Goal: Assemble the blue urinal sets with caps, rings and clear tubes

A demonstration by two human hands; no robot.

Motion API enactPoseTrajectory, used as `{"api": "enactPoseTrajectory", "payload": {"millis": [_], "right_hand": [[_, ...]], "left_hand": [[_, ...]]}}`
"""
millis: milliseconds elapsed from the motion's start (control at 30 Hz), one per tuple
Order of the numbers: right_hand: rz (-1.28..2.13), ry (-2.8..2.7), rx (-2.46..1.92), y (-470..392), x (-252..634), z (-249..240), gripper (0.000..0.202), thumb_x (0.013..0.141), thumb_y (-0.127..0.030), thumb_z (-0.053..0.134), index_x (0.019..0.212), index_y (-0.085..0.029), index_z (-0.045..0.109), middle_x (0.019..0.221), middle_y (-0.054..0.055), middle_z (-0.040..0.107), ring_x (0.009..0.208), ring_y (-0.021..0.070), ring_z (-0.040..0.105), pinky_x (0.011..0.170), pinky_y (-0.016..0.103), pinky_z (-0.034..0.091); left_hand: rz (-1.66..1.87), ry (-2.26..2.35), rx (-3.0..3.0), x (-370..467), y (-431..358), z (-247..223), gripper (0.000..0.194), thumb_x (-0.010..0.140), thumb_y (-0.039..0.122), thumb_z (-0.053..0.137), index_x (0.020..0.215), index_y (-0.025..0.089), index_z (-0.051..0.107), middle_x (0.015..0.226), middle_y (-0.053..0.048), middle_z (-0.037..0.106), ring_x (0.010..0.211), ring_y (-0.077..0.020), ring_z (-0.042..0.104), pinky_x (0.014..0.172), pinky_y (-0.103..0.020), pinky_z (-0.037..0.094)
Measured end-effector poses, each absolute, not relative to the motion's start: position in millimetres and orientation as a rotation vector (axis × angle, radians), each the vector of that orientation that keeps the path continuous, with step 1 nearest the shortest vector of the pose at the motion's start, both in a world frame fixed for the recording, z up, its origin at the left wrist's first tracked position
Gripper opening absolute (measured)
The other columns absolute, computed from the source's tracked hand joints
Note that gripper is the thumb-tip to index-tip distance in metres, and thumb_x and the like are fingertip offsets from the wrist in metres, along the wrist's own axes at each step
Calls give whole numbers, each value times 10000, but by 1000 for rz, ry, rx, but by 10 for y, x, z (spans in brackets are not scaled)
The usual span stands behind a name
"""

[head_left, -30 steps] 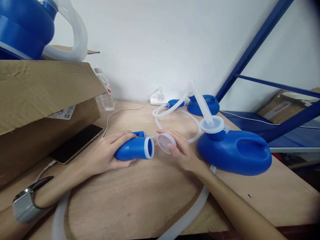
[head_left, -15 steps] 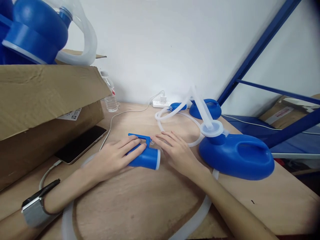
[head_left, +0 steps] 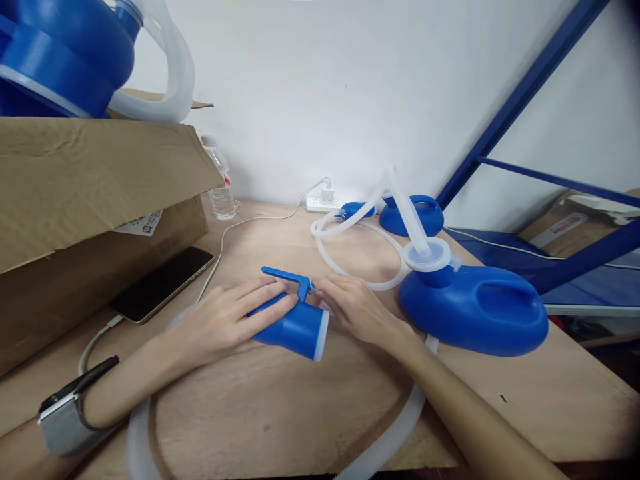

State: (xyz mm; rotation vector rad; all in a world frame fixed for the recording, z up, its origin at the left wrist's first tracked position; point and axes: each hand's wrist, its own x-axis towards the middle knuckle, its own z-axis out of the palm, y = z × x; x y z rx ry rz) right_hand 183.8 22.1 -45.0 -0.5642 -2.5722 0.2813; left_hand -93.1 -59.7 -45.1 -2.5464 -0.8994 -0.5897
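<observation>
My left hand [head_left: 235,313] is wrapped over a blue cylindrical part [head_left: 295,327] with a white rim and a bar-like blue handle [head_left: 285,274], lying on the wooden table [head_left: 240,413]. At the upright of that handle, my right hand [head_left: 353,303] pinches with fingertips together; something small and clear shows there, too small to name. Right of my hands sits a blue bottle [head_left: 475,313] with a moulded grip, a white collar [head_left: 427,255] and a ribbed translucent tube [head_left: 407,213] rising from its mouth.
A cardboard box [head_left: 100,180] with blue containers [head_left: 65,53] on top stands left, beside a phone [head_left: 163,283] and a water bottle [head_left: 220,180]. Behind are a power strip [head_left: 325,204], looped tubing [head_left: 320,250] and another blue bottle [head_left: 413,217]. A blue metal frame [head_left: 520,87] rises right.
My right hand's fingers have closed from spread to a pinch at the handle. The blue part has tilted, its white-rimmed end shifting down and right.
</observation>
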Motion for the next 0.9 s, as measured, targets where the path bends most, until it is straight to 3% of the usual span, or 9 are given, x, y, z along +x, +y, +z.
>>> {"api": "enactPoseTrajectory", "payload": {"millis": [100, 200, 267, 400, 667, 800, 900], "right_hand": [[456, -2517, -482, 259, 1923, -433, 277, 1085, -237, 358, 1089, -234, 634, 901, 35, 725, 819, 191, 671, 795, 336, 512], [602, -2415, -565, 310, 1982, -414, 294, 1095, -250, 320, 1133, -252, 612, 796, -10, 709, 751, 179, 663, 803, 343, 520], [659, -2355, -710, 351, 1968, -437, 294, 1108, -300, 318, 1111, -249, 608, 771, -11, 705, 781, 190, 670, 849, 362, 516], [708, -2398, -896, 515, 1866, -584, 332, 1101, -361, 347, 966, -232, 621, 937, 37, 731, 923, 220, 681, 900, 386, 510], [358, -2426, -1357, 1101, 2088, -767, 303, 1051, -308, 415, 865, -194, 625, 1031, 94, 685, 1032, 235, 624, 962, 371, 464], [273, -2299, -1587, 1195, 2287, -763, 258, 1025, -322, 458, 950, -176, 657, 1041, 148, 702, 994, 286, 646, 904, 411, 486], [194, -2203, -1710, 1181, 2327, -779, 322, 994, -317, 505, 1240, -144, 621, 1121, 190, 697, 1063, 345, 646, 921, 460, 496]], "left_hand": [[-768, -904, -2666, -991, -570, -470, 700, 1043, 545, 499, 1648, 288, 258, 1406, -145, 666, 1243, -308, 673, 1010, -420, 571], [-902, -930, -2736, -1065, -522, -481, 741, 996, 605, 560, 1627, 302, 314, 1422, -123, 656, 1231, -286, 677, 1048, -410, 557], [-893, -1016, -2687, -1114, -486, -490, 702, 983, 565, 605, 1596, 304, 382, 1432, -112, 650, 1228, -292, 678, 1016, -404, 571], [-813, -1252, -2516, -1155, -419, -518, 627, 954, 522, 617, 1513, 264, 502, 1415, -127, 656, 1187, -324, 696, 917, -404, 604], [-609, -1225, -2480, -1121, -394, -527, 584, 975, 532, 569, 1467, 218, 552, 1367, -142, 688, 1127, -315, 722, 760, -343, 605], [-640, -1361, -2480, -1099, -402, -516, 650, 965, 594, 579, 1513, 254, 494, 1413, -123, 660, 1164, -317, 705, 789, -358, 605], [-649, -1530, -2495, -1049, -394, -513, 713, 921, 618, 631, 1513, 261, 459, 1447, -124, 628, 1147, -323, 707, 823, -389, 603]]}}
